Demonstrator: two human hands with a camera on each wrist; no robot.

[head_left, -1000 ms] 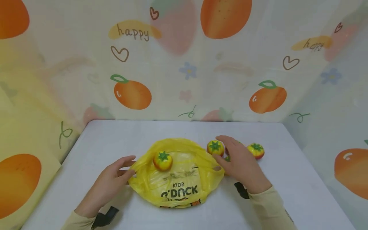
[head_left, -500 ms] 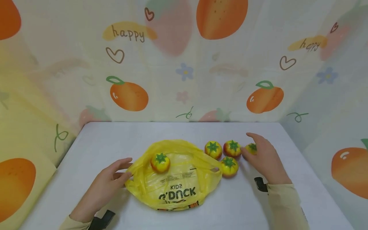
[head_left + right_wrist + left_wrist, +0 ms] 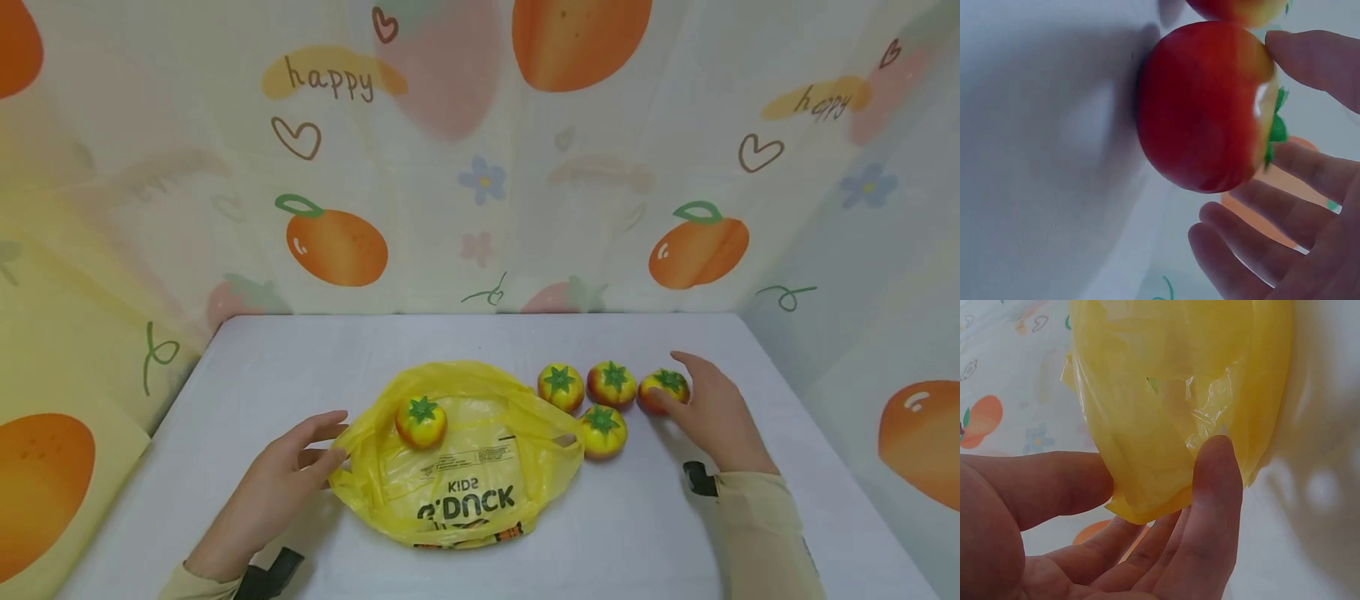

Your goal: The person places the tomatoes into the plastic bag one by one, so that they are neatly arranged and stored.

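A yellow plastic bag [image 3: 551,492] with dark lettering lies mouth open on the table, with one red-and-yellow toy tomato [image 3: 422,423] inside, green leaves upward. My left hand [image 3: 281,475] is at the bag's left end, fingers relaxed. In the left wrist view its fingertips touch the bag's edge [image 3: 1141,487] from two sides. My right hand [image 3: 720,412] reaches round the rightmost toy tomato [image 3: 654,392]. In the right wrist view the thumb is right at the tomato's [image 3: 1204,112] upper side, and the other fingers are spread loosely beyond and below it.
Several more toy tomatoes, such as the front one [image 3: 603,433], sit in a group between the bag and my right hand. The white table [image 3: 637,533] ends at a fruit-printed curtain [image 3: 480,225] behind and at both sides.
My right hand has moved right, from over the middle tomatoes to the rightmost one, uncovering the others. My left hand stays at the bag's edge, and the bag keeps its shape.
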